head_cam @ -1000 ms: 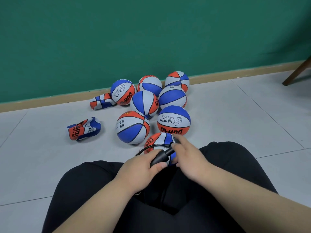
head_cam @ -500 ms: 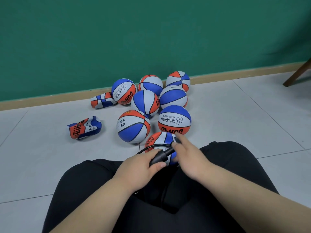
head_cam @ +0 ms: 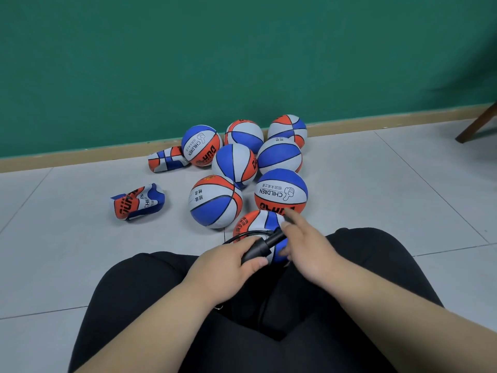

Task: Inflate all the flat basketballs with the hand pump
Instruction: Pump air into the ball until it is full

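Left hand clamped round the hand pump, long axis running forward-right from that grip toward the basketball just beyond; right hand, fingers spread, nearer the pump's far end.

I see round basketballs panelled in blue, orange-red and pale grey, with black seams. The flat basketballs carry the same colours. The hand pump is black, my trousers black, the wall green, the floor pale grey tile.
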